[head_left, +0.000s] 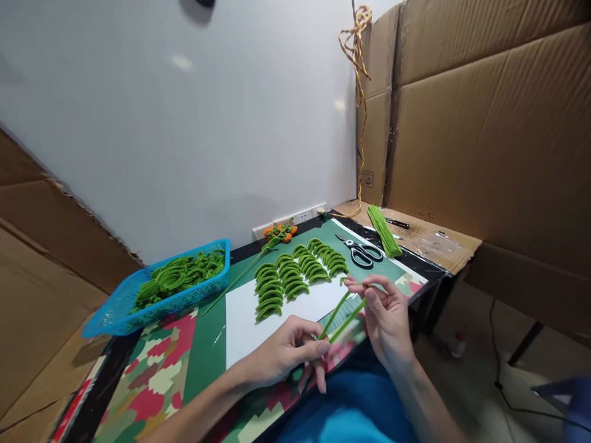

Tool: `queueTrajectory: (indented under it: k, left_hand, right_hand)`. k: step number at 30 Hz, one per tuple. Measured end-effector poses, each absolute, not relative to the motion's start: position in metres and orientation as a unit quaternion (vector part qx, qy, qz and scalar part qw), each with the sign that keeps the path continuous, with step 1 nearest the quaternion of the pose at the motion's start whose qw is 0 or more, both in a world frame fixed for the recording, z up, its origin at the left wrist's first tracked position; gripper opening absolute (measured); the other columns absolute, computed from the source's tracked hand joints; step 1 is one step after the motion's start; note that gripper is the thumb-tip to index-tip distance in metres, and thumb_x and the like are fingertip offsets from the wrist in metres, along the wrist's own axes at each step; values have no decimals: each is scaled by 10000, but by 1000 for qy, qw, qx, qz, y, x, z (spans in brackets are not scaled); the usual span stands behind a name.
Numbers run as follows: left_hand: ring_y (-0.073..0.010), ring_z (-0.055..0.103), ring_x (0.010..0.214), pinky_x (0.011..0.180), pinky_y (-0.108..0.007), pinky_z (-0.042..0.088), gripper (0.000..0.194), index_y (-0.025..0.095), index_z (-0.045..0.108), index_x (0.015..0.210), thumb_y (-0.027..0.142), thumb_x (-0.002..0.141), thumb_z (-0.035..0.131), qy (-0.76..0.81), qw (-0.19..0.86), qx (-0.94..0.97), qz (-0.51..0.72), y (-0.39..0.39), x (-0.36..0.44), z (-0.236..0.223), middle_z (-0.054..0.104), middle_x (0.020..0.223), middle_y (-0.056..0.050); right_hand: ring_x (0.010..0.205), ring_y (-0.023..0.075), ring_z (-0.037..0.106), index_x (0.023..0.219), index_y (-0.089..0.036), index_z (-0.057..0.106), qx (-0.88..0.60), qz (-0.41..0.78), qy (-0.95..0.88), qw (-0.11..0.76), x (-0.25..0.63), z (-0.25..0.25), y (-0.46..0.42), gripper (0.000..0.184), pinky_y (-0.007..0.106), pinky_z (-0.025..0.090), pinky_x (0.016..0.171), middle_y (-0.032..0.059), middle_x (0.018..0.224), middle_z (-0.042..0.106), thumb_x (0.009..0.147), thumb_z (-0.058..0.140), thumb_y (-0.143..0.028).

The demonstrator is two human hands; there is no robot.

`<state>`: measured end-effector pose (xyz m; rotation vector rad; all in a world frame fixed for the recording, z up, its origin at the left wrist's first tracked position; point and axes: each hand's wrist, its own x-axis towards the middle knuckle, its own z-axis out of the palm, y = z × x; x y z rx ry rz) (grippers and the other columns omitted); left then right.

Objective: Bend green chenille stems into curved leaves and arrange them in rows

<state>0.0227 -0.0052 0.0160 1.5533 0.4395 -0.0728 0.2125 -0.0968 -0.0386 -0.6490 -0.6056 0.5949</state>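
Observation:
Between my two hands stretches a green pipe cleaner (pixel 348 320), showing as two roughly parallel strands. My left hand (pixel 295 351) pinches its lower end, thumb against the fingers. At the upper end my right hand (pixel 385 314) is closed on it with thumb and fingertips. Beyond them, several columns of curved green pipe-cleaner pieces (pixel 268 292) lie in rows on a white sheet (pixel 240 344). A small green bit (pixel 342 281) lies by my right fingertips. Black-handled scissors (pixel 362 252) rest partly open past my right hand.
A blue basket (pixel 180 301) of bent green pieces stands at left. Behind the rows lies an orange-and-green stem of flowers (pixel 280 234). A bundle of straight green pipe cleaners (pixel 384 231) and a black pen-like tool (pixel 397 223) are at back right. Cardboard walls (pixel 489 123) flank the table.

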Motion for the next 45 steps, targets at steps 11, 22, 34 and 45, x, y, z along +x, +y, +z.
queueTrajectory:
  k: [11, 22, 34, 45]
  left_hand:
    - [-96, 613, 425, 458, -172, 480, 427, 143, 648, 844, 522, 1041, 660, 171, 690, 703, -27, 0, 29, 15, 843, 807, -153]
    - [-85, 561, 423, 470, -165, 451, 422, 141, 663, 833, 498, 1056, 649, 150, 697, 700, -40, -2, 31, 17, 783, 652, -83]
    - [-109, 645, 509, 541, -183, 533, 364, 122, 733, 895, 449, 1045, 681, 135, 688, 710, -71, 1, 33, 21, 825, 776, -113]
    - [-114, 729, 598, 431, -165, 356, 459, 99, 792, 1037, 464, 1123, 528, 140, 647, 749, -12, -6, 36, 27, 844, 977, -143]
  right_hand:
    - [1105, 283, 821, 1111, -238, 804, -346, 112, -329, 872, 211, -36, -96, 171, 524, 517, 1200, 67, 1065, 867, 1008, 756, -366]
    - [1015, 306, 842, 1101, -253, 827, -256, 240, -323, 879, 221, -37, -102, 197, 528, 607, 1074, 51, 977, 872, 934, 831, -358]
    - [796, 228, 834, 1007, -276, 792, -266, 286, -294, 872, 233, -31, -99, 334, 470, 681, 973, -31, 918, 737, 746, 981, -364]
    - [862, 222, 832, 1181, -284, 754, -332, 199, -342, 856, 223, -39, -101, 290, 386, 706, 849, 9, 1029, 723, 909, 854, -261]
